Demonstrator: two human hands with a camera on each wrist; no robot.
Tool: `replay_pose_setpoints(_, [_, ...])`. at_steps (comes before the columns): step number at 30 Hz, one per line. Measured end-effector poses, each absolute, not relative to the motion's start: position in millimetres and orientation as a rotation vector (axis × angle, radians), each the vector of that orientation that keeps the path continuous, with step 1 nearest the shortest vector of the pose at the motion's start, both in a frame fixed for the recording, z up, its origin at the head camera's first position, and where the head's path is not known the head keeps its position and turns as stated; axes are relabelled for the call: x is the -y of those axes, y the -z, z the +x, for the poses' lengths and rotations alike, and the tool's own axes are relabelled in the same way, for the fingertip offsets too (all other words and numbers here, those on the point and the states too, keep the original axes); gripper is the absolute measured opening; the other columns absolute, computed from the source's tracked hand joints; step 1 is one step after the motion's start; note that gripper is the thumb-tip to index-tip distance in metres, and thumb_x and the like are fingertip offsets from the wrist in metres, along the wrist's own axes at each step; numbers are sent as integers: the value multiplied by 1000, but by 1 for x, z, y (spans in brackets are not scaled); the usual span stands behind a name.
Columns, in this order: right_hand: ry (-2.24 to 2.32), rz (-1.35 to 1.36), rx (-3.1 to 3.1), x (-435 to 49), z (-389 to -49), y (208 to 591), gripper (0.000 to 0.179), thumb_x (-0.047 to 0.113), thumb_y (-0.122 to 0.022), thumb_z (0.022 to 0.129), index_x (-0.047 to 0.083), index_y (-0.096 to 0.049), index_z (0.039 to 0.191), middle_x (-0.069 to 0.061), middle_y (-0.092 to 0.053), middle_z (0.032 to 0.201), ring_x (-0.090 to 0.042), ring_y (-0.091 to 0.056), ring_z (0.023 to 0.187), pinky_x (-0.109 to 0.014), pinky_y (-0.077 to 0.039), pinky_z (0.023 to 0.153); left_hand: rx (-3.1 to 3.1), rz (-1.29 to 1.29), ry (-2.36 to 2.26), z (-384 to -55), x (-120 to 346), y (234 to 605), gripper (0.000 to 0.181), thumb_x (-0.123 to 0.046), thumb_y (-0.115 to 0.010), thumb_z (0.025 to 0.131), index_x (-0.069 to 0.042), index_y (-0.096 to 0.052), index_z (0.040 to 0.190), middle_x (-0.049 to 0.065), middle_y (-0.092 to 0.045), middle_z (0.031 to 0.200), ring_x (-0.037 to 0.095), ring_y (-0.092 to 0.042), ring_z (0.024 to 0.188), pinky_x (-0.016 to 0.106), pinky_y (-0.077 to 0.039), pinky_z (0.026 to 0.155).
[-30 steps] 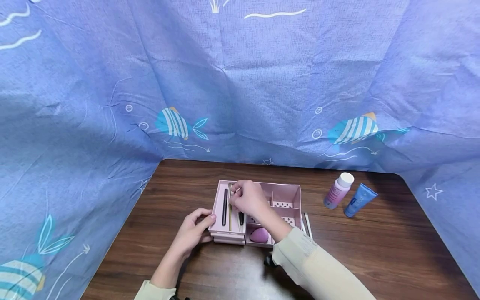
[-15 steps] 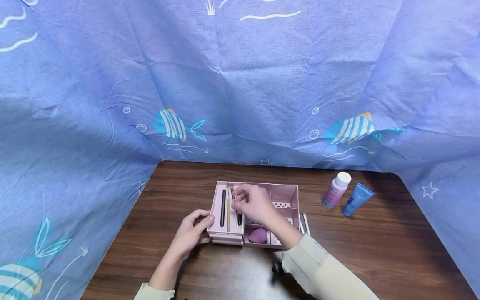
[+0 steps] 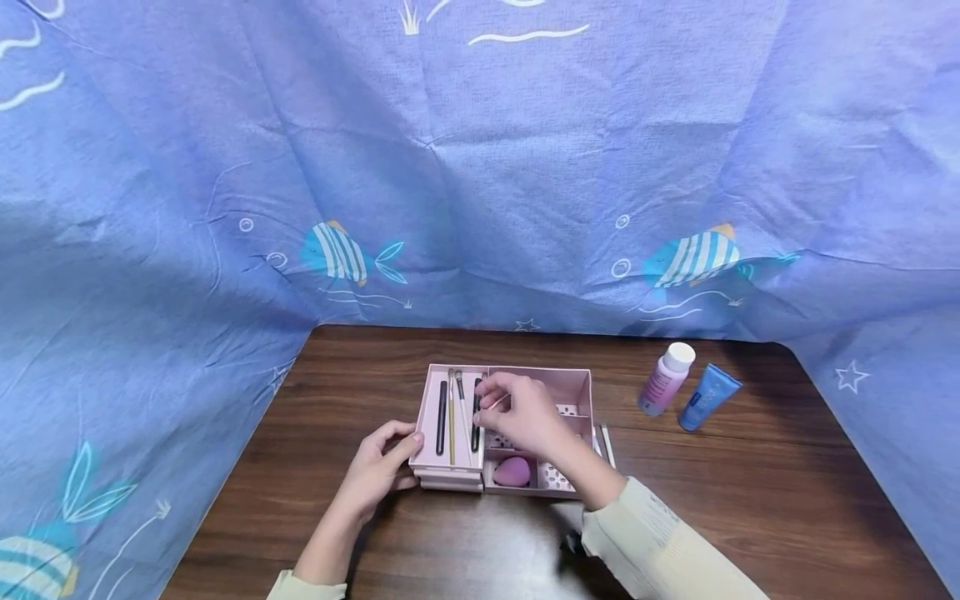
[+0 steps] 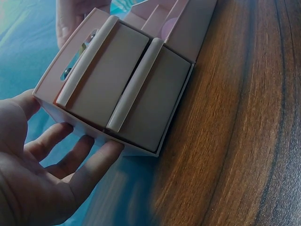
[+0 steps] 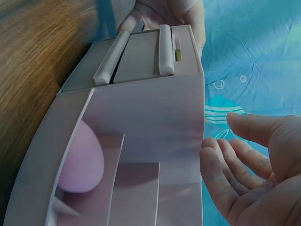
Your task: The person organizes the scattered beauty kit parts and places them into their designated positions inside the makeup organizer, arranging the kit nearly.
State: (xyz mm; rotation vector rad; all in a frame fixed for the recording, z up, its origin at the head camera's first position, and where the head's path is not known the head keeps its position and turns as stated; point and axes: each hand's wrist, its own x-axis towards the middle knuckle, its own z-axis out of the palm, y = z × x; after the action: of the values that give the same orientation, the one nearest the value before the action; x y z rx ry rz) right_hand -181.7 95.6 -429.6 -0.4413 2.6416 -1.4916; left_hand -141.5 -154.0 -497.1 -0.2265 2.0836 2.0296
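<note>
A pink makeup organizer (image 3: 447,475) stands on the table, with two drawers at the front of its left part. On its top tray lie a black stick (image 3: 441,418), a thin gold-handled brush (image 3: 452,427), a pale-handled brush (image 3: 464,417) and a darker stick (image 3: 476,433). My left hand (image 3: 377,467) holds the organizer's left side, thumb at the top rim and fingers along the wall (image 4: 94,133). My right hand (image 3: 525,417) hovers at the tray's right edge, over the compartments. In the right wrist view its fingers (image 5: 214,174) are loosely bent around nothing.
A purple makeup sponge (image 3: 512,472) sits in the front compartment. Slim white sticks (image 3: 606,446) lie just right of the organizer. A pink bottle with a white cap (image 3: 666,380) and a blue tube (image 3: 708,398) stand farther right. A blue curtain (image 3: 480,208) hangs behind the table.
My right hand has moved slightly right, away from the brushes, and they now show more fully. The pale-handled brush lies in the tray, released. My left hand stays on the organizer.
</note>
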Motion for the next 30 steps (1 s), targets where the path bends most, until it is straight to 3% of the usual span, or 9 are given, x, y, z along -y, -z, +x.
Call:
replay_pose_setpoints(15, [1435,-437,-2750,-131,-169,438,31,12,-86,80,9,-74,108,3,-73,89,-8,-68,77,-26,-59,74,-2093,-221,-2012,-139,155,496,36,-24,-69,99,0,-62,125,10,-66,102,21,-69,85,43,-64,69])
replay_pose_setpoints(30, [1458,-332,-2789,-176,-162,442,29,12,-86,82,8,-74,108,1,-74,89,-10,-67,74,-23,-57,64,-2105,-234,-2017,-140,154,496,34,-23,-69,99,0,-63,123,10,-66,104,21,-68,84,44,-64,69])
